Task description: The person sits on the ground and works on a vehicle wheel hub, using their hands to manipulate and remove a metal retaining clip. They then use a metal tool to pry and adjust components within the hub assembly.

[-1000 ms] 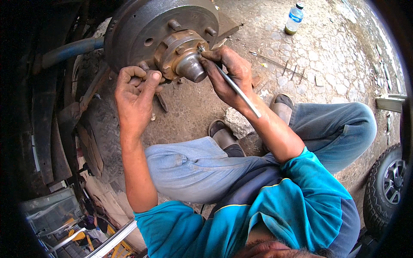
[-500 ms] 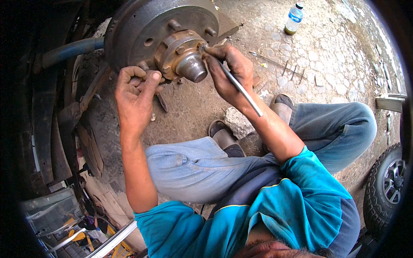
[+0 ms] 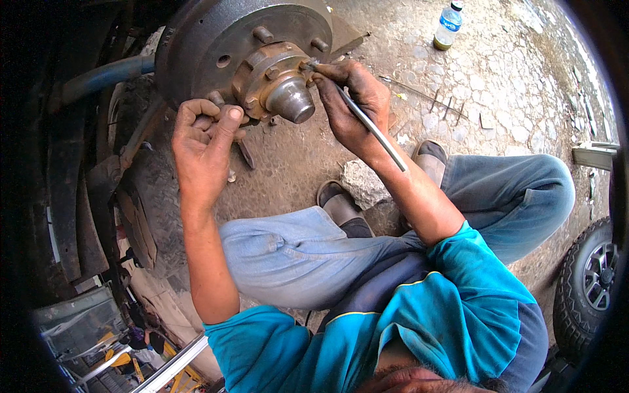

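Observation:
A dark brake drum with a rusty, bolted hub fills the top of the view, its rounded steel end cap facing me. My right hand is closed round a slim silver metal rod that slants back over my wrist. Its thumb and fingertips meet at a bolt on the hub's right edge. At the hub's lower left, my left hand is closed beside a wheel stud, thumb against curled fingers; what it pinches is hidden. Below those fingers shows a dark pointed metal piece.
A broken stone block sits by my feet. Thin metal rods lie on the cracked ground at right, below a plastic bottle. A blue pipe runs left of the drum. At far right stands a tyred wheel.
The hub appears slightly further left and up. The rod's free end has shifted a little right and up. Both hands keep nearly the same grip and place at the hub.

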The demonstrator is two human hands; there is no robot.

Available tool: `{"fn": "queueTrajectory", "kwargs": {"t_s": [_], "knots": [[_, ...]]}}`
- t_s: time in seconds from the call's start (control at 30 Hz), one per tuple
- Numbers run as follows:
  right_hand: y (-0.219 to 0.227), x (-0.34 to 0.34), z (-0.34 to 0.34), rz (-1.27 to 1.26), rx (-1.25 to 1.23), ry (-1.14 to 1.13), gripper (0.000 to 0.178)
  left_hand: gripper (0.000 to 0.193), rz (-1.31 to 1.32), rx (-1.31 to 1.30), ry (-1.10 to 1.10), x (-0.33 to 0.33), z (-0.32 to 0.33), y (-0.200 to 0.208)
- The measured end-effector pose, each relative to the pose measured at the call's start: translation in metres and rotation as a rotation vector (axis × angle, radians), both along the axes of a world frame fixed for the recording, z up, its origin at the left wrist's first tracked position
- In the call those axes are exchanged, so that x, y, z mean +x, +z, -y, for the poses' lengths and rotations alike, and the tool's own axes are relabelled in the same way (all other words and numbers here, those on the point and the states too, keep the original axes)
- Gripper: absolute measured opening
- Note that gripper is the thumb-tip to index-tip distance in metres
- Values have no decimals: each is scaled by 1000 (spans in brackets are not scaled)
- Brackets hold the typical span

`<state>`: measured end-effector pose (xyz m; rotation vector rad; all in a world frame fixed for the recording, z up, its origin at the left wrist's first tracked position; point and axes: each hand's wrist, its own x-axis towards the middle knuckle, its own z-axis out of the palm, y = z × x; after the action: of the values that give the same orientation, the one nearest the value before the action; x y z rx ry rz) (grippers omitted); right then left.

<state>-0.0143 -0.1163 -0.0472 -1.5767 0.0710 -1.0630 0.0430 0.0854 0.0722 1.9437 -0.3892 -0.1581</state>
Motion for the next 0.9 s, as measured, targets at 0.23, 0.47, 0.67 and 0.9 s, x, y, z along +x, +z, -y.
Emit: {"fn": "queueTrajectory", "kwargs": {"t_s": [0.23,0.47,0.67,0.9], "knots": [[-2,2,0,30,-49,-3,15,28,-1,10,-17,3,-6,-2],[-2,3,2,35,-77,4,15,29,-1,13,-18,4,-6,-2],[0,2,2,57,-111,-9,11,27,15,39,-21,7,-11,-5],[-5,5,-5,47,-43,-11,13,30,-8,-12,-4,4,-5,-3]]}}
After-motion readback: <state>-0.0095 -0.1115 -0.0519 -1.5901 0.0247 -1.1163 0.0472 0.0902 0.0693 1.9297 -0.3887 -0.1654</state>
